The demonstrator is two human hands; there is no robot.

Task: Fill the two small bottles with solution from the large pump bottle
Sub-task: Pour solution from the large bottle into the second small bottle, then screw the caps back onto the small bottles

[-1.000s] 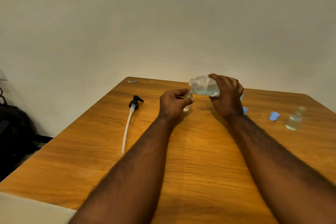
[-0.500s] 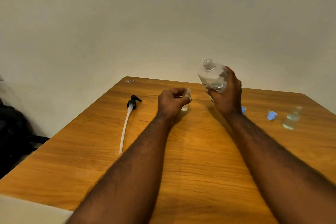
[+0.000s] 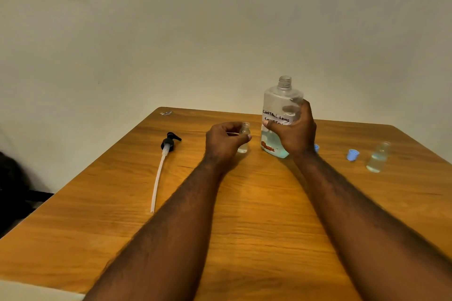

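Note:
My right hand [image 3: 294, 133] grips the large clear bottle [image 3: 278, 102], which stands upright on the wooden table [image 3: 244, 215] with its neck uncapped and pale blue liquid low inside. Just left of it, my left hand [image 3: 223, 140] pinches a small clear bottle [image 3: 244, 139] that stands open on the table. A second small bottle [image 3: 378, 157] with liquid in it stands uncapped at the far right. The black pump head with its long white tube [image 3: 160, 168] lies on the table to the left.
Two small blue caps sit on the table right of my right hand, one [image 3: 352, 154] in full view and one [image 3: 316, 148] partly hidden behind my wrist. A pale wall rises behind the table. Something dark lies beyond the table's left edge.
The large bottle went from tilted sideways over the small bottle to upright, and now stands on the table. My left hand has kept its hold on the small bottle.

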